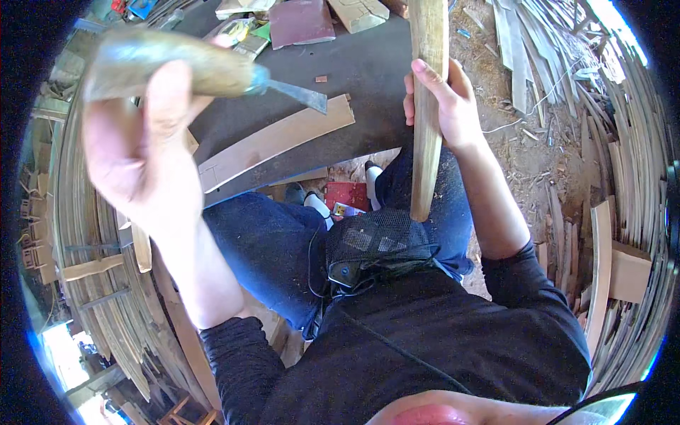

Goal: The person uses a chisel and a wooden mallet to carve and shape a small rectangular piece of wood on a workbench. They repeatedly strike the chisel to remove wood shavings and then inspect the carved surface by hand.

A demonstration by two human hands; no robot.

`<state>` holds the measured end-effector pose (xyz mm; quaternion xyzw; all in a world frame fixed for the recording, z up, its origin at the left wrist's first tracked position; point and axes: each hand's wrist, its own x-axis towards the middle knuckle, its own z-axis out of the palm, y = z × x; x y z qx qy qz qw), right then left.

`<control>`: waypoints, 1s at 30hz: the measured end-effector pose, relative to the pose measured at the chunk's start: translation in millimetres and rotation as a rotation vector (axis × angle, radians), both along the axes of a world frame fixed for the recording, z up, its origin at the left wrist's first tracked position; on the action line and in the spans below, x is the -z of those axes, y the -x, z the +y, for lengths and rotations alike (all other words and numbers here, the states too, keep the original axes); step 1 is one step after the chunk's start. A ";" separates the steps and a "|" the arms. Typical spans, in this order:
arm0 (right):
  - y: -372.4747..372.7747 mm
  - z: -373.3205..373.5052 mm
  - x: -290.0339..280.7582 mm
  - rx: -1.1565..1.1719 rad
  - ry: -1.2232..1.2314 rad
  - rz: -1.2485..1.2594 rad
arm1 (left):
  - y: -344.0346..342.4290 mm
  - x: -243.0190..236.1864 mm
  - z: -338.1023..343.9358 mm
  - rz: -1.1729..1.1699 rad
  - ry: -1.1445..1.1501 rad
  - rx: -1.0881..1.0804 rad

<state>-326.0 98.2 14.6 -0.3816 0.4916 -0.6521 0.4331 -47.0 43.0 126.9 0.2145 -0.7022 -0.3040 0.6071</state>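
Observation:
High on the left, my left hand (152, 142) is closed round the thick wooden handle of a flat-bladed chisel (294, 95), its blade pointing right. My right hand (453, 106) grips a long, narrow piece of wood (426, 170), which stands nearly vertical in view and reaches from the top edge down over my lap. Between my hands a thin, slightly curved wooden strip (276, 142) with pencil marks lies on the dark worktable (358, 67). A small wood scrap (321, 78) lies beyond it.
Boards and a maroon square (301, 21) sit at the table's far side. Stacked timber strips line both sides (92, 184). A wood-littered floor (513, 142) with a white cord is at the right. A mesh bag (372, 237) rests in my lap; a red object (346, 191) lies between my feet.

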 end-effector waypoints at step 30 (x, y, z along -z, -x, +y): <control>2.2 3.2 -1.2 -0.030 0.013 -0.013 | 52.7 19.8 -18.7 -0.226 -0.009 -0.016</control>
